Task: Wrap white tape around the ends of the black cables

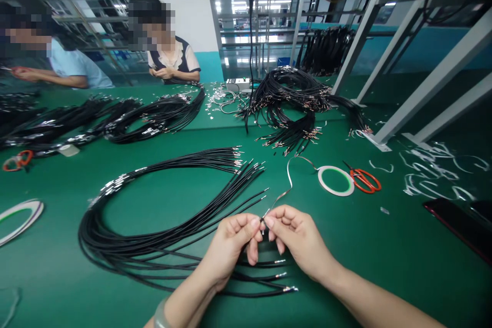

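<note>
A green desk [346,266] stretches across the workshop, strewn with black wire bundles [154,200]. Close by, the left hand [230,246] and right hand [298,238] meet, each grip pinched shut on a wire end [265,213] and tape strip [286,184]; the fingertips hide the joint. The tape roll [335,180] lies beside red scissors [365,179].
</note>
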`<action>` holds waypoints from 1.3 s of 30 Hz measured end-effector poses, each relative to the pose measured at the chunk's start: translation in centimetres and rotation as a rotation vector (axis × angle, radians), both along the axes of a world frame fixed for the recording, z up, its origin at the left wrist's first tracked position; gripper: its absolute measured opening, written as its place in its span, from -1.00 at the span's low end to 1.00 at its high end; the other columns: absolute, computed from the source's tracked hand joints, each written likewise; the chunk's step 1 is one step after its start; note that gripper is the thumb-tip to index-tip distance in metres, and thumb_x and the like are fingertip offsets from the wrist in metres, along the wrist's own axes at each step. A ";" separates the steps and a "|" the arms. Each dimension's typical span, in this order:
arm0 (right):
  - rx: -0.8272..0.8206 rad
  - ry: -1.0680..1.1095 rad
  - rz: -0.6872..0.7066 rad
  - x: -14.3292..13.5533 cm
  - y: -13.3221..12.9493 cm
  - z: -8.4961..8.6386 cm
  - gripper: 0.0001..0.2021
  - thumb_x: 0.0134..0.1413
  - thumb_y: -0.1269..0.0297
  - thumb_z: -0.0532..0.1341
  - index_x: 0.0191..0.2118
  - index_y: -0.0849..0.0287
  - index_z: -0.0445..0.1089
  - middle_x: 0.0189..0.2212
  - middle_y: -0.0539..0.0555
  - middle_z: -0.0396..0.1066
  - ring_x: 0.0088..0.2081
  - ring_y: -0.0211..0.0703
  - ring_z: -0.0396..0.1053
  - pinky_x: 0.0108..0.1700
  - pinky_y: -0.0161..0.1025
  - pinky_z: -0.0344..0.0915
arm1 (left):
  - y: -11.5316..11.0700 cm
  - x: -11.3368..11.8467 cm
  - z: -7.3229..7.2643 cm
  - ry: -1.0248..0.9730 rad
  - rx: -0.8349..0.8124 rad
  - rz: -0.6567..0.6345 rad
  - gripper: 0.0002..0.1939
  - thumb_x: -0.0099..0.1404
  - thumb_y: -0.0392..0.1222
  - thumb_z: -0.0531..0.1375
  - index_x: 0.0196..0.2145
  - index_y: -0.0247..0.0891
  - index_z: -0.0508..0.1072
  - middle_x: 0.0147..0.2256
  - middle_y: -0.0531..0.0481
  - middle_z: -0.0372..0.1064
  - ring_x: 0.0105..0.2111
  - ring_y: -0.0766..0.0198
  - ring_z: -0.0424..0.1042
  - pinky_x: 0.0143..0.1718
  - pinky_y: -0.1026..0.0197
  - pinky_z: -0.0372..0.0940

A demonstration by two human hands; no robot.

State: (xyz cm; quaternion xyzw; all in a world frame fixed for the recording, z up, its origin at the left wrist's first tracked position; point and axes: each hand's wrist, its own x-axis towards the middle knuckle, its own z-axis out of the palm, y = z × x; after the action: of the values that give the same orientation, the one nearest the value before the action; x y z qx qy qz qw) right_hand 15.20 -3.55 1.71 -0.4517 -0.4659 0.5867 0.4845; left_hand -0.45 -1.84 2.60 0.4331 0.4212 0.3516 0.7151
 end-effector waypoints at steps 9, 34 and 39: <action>-0.008 0.023 -0.002 0.1 0.2 -0.4 -0.80 0.13 0.18 0.21 -0.35 0.23 0.38 -0.58 -0.07 0.35 -0.64 -0.43 0.19 -0.58 -0.44 0.12 | -0.1 0.3 0.0 0.052 0.028 0.008 -0.75 0.15 -0.10 0.28 -0.46 -0.37 0.40 -0.70 0.05 0.39 -0.72 0.44 0.34 -0.65 0.44 0.23; 0.000 0.012 0.016 0.2 0.1 -0.4 -0.79 0.09 0.16 0.24 -0.32 0.23 0.43 -0.58 -0.03 0.39 -0.62 -0.37 0.22 -0.57 -0.40 0.15 | -0.1 0.2 0.0 -0.008 -0.035 0.051 -0.74 0.17 -0.08 0.25 -0.47 -0.38 0.46 -0.64 0.08 0.35 -0.76 0.48 0.29 -0.74 0.45 0.21; -0.048 0.031 -0.002 0.1 0.2 -0.2 -0.80 0.07 0.18 0.25 -0.38 0.24 0.43 -0.60 -0.04 0.37 -0.65 -0.39 0.17 -0.60 -0.41 0.07 | -0.1 0.2 -0.3 -0.003 -0.023 0.023 -0.72 0.18 -0.06 0.24 -0.47 -0.38 0.47 -0.63 0.07 0.34 -0.77 0.50 0.24 -0.76 0.45 0.15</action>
State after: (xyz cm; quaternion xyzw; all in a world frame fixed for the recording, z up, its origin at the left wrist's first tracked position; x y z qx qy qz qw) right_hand 15.26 -3.35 1.52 -0.4547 -0.4436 0.6040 0.4813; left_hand -0.26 -1.97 2.28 0.4194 0.4292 0.3557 0.7165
